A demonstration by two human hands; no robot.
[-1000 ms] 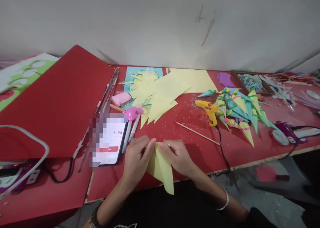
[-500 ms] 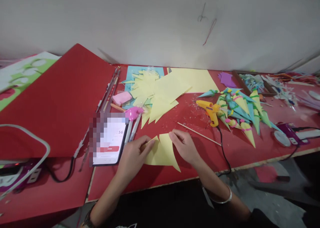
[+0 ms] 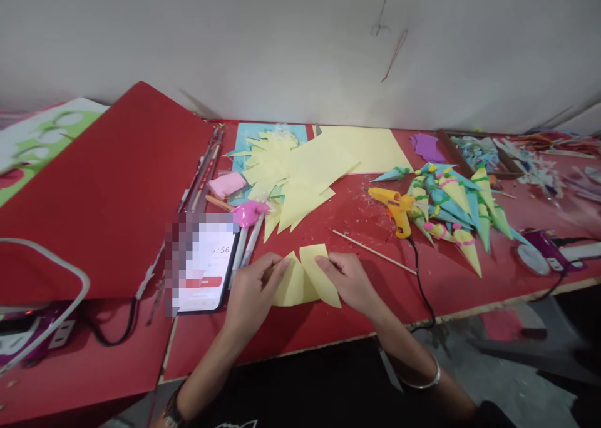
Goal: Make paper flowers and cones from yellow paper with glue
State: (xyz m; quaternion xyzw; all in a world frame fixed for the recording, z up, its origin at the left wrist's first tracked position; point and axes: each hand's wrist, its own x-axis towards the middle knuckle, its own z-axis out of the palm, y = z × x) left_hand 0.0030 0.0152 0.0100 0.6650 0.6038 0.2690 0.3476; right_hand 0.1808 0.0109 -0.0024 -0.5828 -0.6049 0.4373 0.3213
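A yellow paper piece (image 3: 307, 281) with a notch in its top edge is held between my two hands near the table's front edge. My left hand (image 3: 258, 284) pinches its left side between thumb and fingers. On the right side, my right hand (image 3: 347, 278) grips the paper, thumb on top. The paper bends in the middle. Beyond it lies a pile of pointed yellow paper pieces (image 3: 305, 178). A phone (image 3: 204, 265) rests beside my left hand, and a thin stick (image 3: 370, 251) lies beyond my right hand.
A yellow glue gun (image 3: 397, 209) with a black cord lies right of centre, beside decorated paper cones (image 3: 453, 196). A large red sheet (image 3: 117, 196) covers the left. Pink packets (image 3: 228, 184) and a tray of scraps (image 3: 509, 162) sit farther back.
My right hand has shifted its grip slightly down the paper's right part, with the thumb now over its face. The paper's lower right point has moved up a little.
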